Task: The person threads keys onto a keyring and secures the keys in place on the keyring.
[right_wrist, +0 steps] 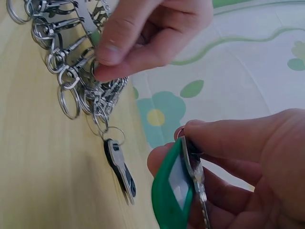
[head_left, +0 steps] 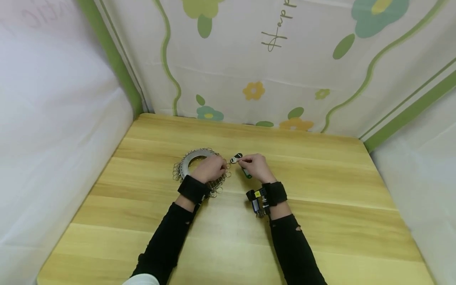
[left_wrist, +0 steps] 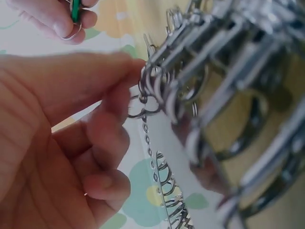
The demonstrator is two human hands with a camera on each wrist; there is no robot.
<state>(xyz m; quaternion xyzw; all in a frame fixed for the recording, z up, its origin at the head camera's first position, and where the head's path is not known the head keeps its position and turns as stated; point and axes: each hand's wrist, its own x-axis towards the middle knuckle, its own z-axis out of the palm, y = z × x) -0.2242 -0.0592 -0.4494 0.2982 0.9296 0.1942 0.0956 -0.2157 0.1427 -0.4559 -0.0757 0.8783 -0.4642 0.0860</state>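
A round metal key holder lies on the table, its rim hung with many small clasps and split rings. My left hand reaches over its right side, and in the left wrist view the thumb and index finger pinch a clasp's small ring. Beside it, my right hand holds a small split ring between thumb and fingers. From that ring hang a green key tag with a pale label and a silver key. Black-and-silver keys on another thin ring lie at the holder's edge.
The wooden table has a flower-printed cloth standing along its back edge. White cloth walls close in the sides. A white rounded object shows at the bottom edge, by the left sleeve.
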